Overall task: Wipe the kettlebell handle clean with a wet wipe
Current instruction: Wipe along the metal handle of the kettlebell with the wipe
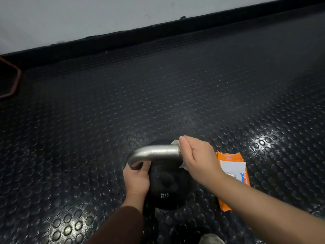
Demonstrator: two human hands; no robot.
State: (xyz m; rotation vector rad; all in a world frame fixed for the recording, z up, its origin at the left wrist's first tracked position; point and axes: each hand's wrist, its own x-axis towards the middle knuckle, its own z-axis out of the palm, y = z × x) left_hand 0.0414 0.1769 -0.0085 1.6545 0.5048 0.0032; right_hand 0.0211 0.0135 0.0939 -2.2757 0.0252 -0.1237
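A black kettlebell [167, 189] marked 12 KG stands on the floor at the lower middle of the head view. Its silver handle [154, 153] arches across the top. My left hand [136, 178] grips the left leg of the handle, down where it meets the black body. My right hand [197, 157] is wrapped around the right end of the handle with a white wet wipe [175, 142] pressed under the fingers. Only the wipe's edges show, above and below the hand.
An orange and white wet wipe packet [232, 166] lies on the floor just right of the kettlebell, partly under my right forearm. Black studded rubber flooring [158, 94] stretches to a white wall with a black skirting. A dark object with a reddish edge [12, 80] sits far left.
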